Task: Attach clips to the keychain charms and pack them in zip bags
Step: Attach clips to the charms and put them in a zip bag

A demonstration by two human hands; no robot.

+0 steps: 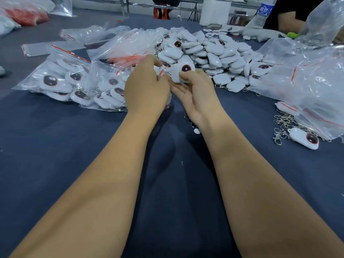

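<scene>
1. Dark blue cloth [74,146] covers the worktable, and a water bottle [265,12] and another person's arm [290,21] are seen at its far edge, well beyond both hands
2. Just beyond the fingertips a heap of loose charms [219,53] is piled; filled zip bags [74,84] lie just left of the left hand, and a pile of metal clips [283,125] with one stray charm [305,139] lies well to the right of the right hand
3. One white keychain charm [181,71] with a dark red eye print is pinched by the right hand [195,94], thumb on its front face near the lower edge and fingers curled behind it
4. The charm is judged light, hard-shelled and glossy, so likely a little slippery; a pinch across its flat faces should be preferred, leaving the loop end free for a clip
5. The left hand [147,88] is turned back-up, touching the right, its thumb and forefinger brought together at the charm's left edge; something small is possibly pinched there, perhaps a clip or ring, but it is hidden and cannot be told
6. Both forearms are stretched forward, converging, with the right palm turned up and inward and both wrists raised off the cloth
</scene>
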